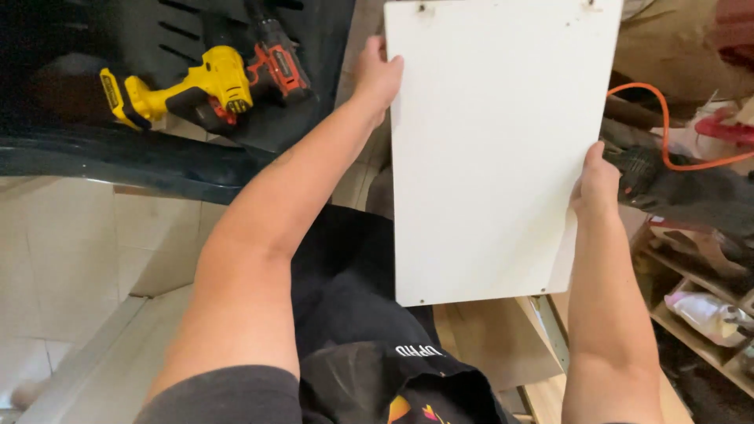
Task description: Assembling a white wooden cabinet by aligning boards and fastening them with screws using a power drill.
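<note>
Right now the person holds a white board (491, 149) flat in front of the body, one hand on each long edge. Up near the top corner, the left hand (375, 77) has its fingers curled around the left edge; the right hand (595, 184) is clamped on the right edge lower down, thumb on the face. A yellow drill (181, 90) and a red and black drill (275, 51) lie on a dark chair (118, 161) to the left. An orange cord (667, 133) runs behind the right hand
</note>
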